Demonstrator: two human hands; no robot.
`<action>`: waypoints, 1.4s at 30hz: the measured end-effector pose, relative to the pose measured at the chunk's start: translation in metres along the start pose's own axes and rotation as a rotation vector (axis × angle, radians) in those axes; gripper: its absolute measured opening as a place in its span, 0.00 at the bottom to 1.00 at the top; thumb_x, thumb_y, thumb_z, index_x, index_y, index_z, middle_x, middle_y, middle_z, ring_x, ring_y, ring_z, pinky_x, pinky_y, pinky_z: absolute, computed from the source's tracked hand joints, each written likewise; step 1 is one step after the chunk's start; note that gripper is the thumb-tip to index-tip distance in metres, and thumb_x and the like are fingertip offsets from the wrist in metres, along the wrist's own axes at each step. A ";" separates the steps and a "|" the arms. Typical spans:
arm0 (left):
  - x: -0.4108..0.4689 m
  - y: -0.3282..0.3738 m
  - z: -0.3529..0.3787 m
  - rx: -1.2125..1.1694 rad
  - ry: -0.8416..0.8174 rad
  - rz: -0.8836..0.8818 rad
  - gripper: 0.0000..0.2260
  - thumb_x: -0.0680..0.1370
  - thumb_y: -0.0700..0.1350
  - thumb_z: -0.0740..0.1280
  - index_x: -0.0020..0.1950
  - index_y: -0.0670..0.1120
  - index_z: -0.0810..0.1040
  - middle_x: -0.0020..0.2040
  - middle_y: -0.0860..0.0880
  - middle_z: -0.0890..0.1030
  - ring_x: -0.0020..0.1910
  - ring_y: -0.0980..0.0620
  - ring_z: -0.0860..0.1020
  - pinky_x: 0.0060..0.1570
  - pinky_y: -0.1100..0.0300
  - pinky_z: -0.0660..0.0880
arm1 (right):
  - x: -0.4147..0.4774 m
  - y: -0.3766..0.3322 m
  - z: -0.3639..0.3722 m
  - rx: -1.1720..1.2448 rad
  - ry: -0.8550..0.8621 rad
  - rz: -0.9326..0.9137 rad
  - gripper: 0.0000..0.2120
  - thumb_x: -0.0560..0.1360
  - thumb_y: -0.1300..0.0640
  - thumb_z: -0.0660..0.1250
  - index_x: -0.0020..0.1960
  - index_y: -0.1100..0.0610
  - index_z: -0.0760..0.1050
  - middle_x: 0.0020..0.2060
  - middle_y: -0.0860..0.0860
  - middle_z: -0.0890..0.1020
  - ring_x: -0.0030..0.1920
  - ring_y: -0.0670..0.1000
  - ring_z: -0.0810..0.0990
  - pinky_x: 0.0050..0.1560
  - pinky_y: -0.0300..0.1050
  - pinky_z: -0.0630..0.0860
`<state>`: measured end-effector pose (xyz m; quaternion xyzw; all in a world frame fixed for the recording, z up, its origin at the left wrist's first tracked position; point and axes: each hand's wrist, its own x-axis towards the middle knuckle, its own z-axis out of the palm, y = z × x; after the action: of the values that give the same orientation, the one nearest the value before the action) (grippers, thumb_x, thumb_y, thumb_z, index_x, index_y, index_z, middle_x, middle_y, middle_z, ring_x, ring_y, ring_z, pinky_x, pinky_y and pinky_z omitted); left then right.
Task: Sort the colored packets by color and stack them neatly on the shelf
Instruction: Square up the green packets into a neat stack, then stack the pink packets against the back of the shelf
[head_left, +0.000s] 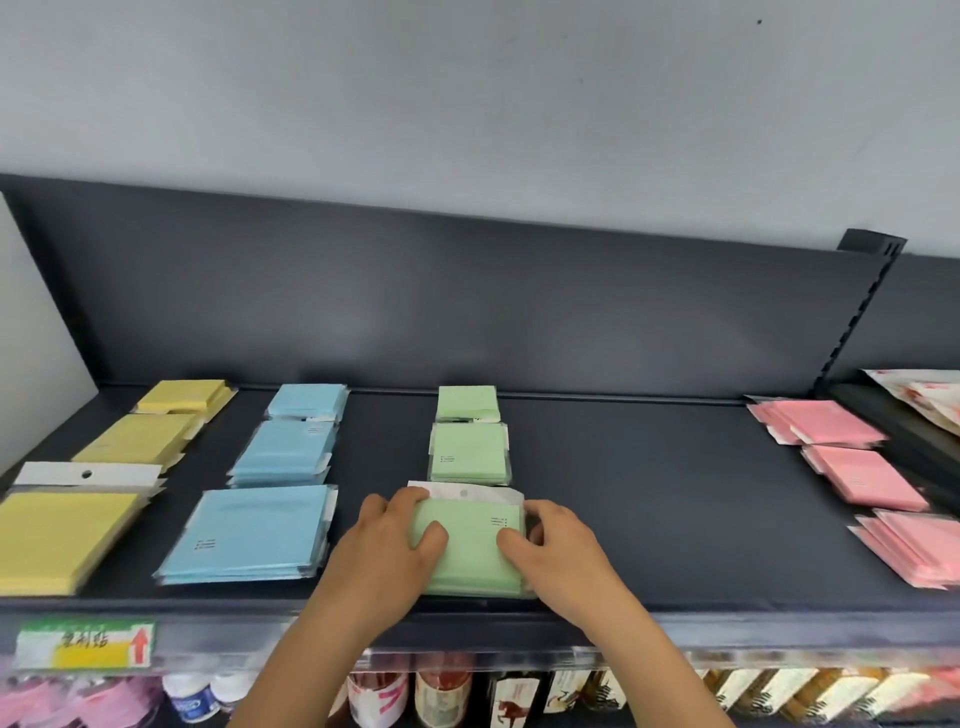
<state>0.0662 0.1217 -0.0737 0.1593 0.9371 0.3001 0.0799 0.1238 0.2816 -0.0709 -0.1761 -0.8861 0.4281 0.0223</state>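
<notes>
We've got our left hand (392, 540) and right hand (563, 551) clamped on either side of the front green stack (470, 564), thumbs on top and fingers curled round its edges, probably squaring it up at the shelf (649, 493) front, in line with the other greens (468, 452).

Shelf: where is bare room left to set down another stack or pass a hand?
Widest bare patch of the shelf: between the green stacks and the pink stacks. Narrow lanes separate yellow stacks, blue stacks and green. Crowded: the front green stack, gripped by left hand and right hand.
</notes>
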 end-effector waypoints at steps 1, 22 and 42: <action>-0.002 0.000 0.002 0.018 0.029 0.001 0.19 0.79 0.53 0.53 0.70 0.55 0.60 0.56 0.50 0.66 0.47 0.48 0.73 0.46 0.57 0.69 | 0.000 0.001 0.000 0.002 0.009 -0.013 0.06 0.75 0.51 0.61 0.52 0.47 0.68 0.43 0.46 0.70 0.39 0.43 0.70 0.36 0.35 0.66; -0.004 0.080 0.044 -0.125 0.494 0.548 0.10 0.74 0.43 0.67 0.54 0.51 0.80 0.55 0.55 0.73 0.54 0.63 0.63 0.56 0.57 0.65 | -0.004 0.034 -0.063 0.136 0.214 -0.135 0.19 0.76 0.52 0.64 0.67 0.48 0.68 0.57 0.45 0.72 0.53 0.43 0.73 0.53 0.34 0.69; 0.034 0.324 0.202 -0.059 -0.153 0.354 0.26 0.77 0.59 0.59 0.72 0.49 0.64 0.68 0.53 0.72 0.63 0.57 0.72 0.60 0.65 0.66 | 0.012 0.220 -0.338 -0.153 0.299 0.059 0.24 0.77 0.54 0.62 0.71 0.56 0.62 0.65 0.53 0.73 0.63 0.53 0.72 0.57 0.42 0.68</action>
<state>0.1648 0.4916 -0.0482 0.3413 0.8765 0.3239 0.1014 0.2416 0.6650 -0.0273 -0.2649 -0.8974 0.3287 0.1279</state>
